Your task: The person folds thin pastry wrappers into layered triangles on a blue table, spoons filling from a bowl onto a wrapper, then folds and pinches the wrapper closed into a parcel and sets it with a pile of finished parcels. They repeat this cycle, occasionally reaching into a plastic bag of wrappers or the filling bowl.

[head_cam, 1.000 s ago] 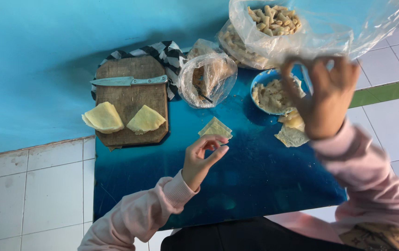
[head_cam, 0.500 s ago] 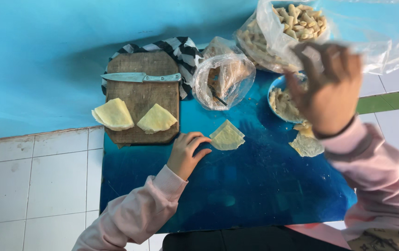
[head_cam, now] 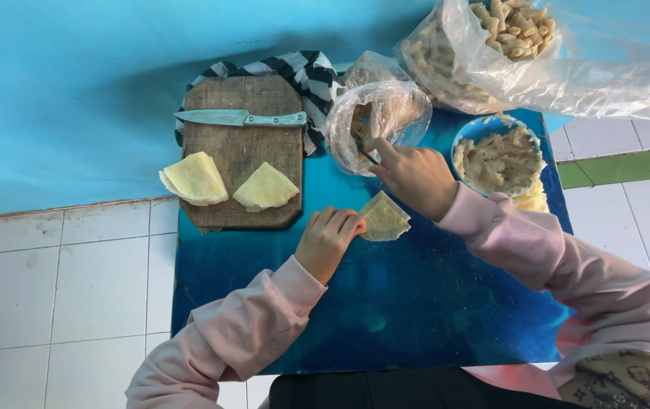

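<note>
My left hand (head_cam: 327, 239) rests on the blue table (head_cam: 416, 318) and pinches the left edge of a pale triangular wrapper (head_cam: 385, 220). My right hand (head_cam: 414, 176) grips the dark handle of a utensil (head_cam: 364, 151) that reaches into a clear plastic bag of brownish filling (head_cam: 374, 113). A blue bowl of pale mashed filling (head_cam: 499, 157) stands just right of that hand.
A wooden cutting board (head_cam: 243, 129) at the left holds a knife (head_cam: 238, 117) and two folded wrappers (head_cam: 226, 183). A striped cloth (head_cam: 306, 70) lies behind it. Large clear bags of tube-shaped snacks (head_cam: 507, 45) fill the back right. White floor tiles surround the table.
My right hand came down from the raised bag at the upper right to the small filling bag and took the utensil. My left hand stayed on the wrapper.
</note>
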`<act>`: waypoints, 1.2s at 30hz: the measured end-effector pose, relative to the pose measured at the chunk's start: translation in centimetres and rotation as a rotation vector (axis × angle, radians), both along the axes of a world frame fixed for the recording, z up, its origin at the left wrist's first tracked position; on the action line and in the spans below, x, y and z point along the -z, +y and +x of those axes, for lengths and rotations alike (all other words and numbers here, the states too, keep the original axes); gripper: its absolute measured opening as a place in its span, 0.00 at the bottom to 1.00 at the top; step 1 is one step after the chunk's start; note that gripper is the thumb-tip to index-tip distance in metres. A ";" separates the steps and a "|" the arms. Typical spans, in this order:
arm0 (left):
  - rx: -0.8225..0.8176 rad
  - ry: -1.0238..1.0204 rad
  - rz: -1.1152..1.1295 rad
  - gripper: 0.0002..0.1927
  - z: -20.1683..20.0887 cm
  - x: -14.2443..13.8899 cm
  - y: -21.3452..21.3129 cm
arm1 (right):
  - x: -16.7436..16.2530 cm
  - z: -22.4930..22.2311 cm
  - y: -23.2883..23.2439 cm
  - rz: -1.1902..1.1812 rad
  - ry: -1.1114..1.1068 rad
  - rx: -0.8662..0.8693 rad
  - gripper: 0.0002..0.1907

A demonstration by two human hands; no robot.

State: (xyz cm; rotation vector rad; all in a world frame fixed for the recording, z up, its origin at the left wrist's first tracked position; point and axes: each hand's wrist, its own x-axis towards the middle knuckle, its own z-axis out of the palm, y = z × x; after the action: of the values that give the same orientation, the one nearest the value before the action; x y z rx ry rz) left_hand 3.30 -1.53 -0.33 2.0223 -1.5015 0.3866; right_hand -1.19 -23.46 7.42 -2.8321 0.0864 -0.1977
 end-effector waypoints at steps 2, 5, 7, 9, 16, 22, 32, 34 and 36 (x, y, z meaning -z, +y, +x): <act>0.004 0.018 -0.029 0.10 -0.1 -0.2 0.0 | 0.1 0.3 -0.2 -0.011 -0.044 -0.007 0.16; 0.001 0.035 -0.046 0.13 -0.3 -0.2 0.2 | -0.2 0.5 -0.4 -0.160 -0.268 -0.071 0.14; -0.011 0.039 -0.027 0.11 -0.5 0.0 0.1 | -0.5 0.5 -0.5 -0.342 -0.322 -0.080 0.17; -0.024 0.024 -0.017 0.10 -0.4 0.3 -0.2 | -0.6 1.1 -0.4 -0.489 -0.330 -0.047 0.19; -0.027 -0.126 0.042 0.07 -0.5 1.2 -0.7 | 0.2 4.0 0.0 -0.873 -0.210 -0.088 0.15; -0.028 -0.122 0.062 0.06 -0.5 1.2 -0.8 | -0.2 4.7 -0.8 -0.336 -0.279 -0.113 0.17; 0.087 0.168 -0.035 0.18 -0.4 1.0 0.0 | 0.4 3.5 -1.7 0.242 -0.350 -0.056 0.09; 0.100 0.218 -0.024 0.17 -0.1 1.0 0.0 | 0.7 3.5 -1.8 0.291 -0.381 -0.060 0.10; 0.095 0.209 -0.025 0.15 0.0 0.9 0.0 | 1.0 3.5 -2.1 0.325 -0.344 -0.030 0.10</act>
State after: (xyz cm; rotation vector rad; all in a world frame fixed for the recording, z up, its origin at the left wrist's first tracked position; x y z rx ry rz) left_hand 3.26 -1.52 -1.25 1.8995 -1.4488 0.1493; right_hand 2.32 -25.52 6.38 -2.4367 0.0004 -0.6015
